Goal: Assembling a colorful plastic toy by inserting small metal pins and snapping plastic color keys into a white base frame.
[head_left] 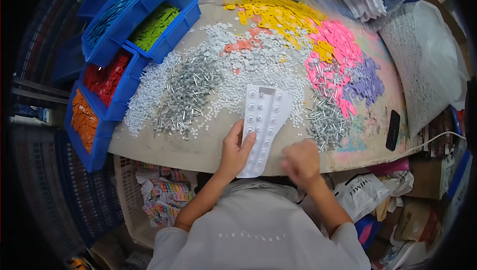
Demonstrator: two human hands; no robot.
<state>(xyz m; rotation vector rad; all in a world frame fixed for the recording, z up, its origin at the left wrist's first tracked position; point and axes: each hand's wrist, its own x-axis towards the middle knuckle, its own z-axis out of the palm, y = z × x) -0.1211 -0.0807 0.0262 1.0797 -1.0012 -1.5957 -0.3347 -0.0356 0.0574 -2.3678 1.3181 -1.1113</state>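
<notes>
My left hand [235, 151] is closed around the left edge of a white plastic panel [266, 116], its thumb lying over the face. The panel is long, wider at its far end, with rows of round raised sockets and a recessed channel. Its near end reaches the table's front edge. Just right of the panel, apart from it, my right hand [303, 163] is blurred, with its fingers curled in; whatever they may hold is hidden. Small white plastic rings [231, 88] surround the panel's far end. Silvery metal pins [328, 126] are heaped beyond my right hand.
More metal pins [186, 93] lie left. Yellow [278, 14], pink [338, 41] and purple [366, 83] flat pieces are piled at the back and right. Blue bins [117, 103] holding coloured pieces line the left edge. A black phone-like object [393, 130] lies at right, near a large translucent bag [417, 56].
</notes>
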